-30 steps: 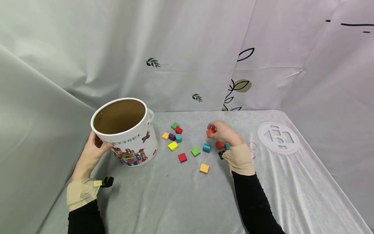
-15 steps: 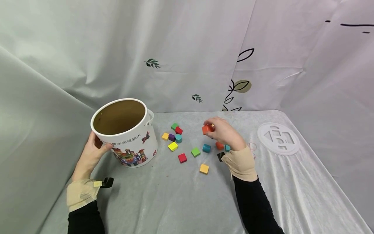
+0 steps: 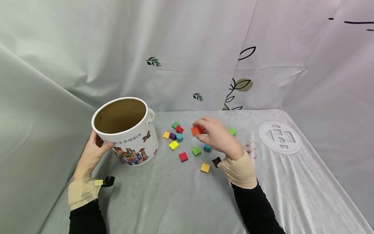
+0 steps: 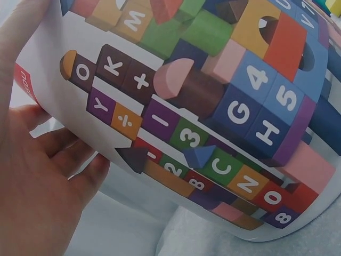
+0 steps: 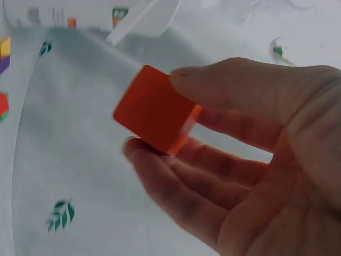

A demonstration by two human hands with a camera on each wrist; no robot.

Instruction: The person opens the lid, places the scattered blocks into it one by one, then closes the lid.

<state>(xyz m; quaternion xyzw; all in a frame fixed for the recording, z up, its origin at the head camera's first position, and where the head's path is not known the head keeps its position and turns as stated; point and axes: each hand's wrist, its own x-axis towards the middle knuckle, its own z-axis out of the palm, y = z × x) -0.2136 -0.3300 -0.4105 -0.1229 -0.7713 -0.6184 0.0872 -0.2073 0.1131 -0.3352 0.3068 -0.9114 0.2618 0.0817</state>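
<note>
In the head view a large white bucket [image 3: 132, 148] with printed block pictures stands at the left, its brown inside visible through the open top. My left hand [image 3: 92, 156] grips its left side, thumb on the front and fingers partly hidden behind. The left wrist view shows this hand [image 4: 48, 181] against the printed wall. Above the table, my right hand [image 3: 217, 138] pinches an orange block [image 5: 154, 109] between thumb and fingers. Just below and left of that hand lie a green block [image 3: 196, 151], a red block [image 3: 183, 157] and a blue cylinder [image 3: 207, 148], partly covered.
Several small blocks cluster right of the bucket, among them a yellow block [image 3: 173, 145], a purple block [image 3: 172, 136] and a teal cylinder [image 3: 179, 137]. Nearer lies an orange-yellow block [image 3: 205, 168]. A white lid with cut-out shapes [image 3: 280, 137] rests at the right. Fabric walls [image 3: 181, 81] border the table.
My right hand has moved left, carrying the orange block toward the bucket's side. A green block now shows behind that hand. The left hand and bucket stay in place.
</note>
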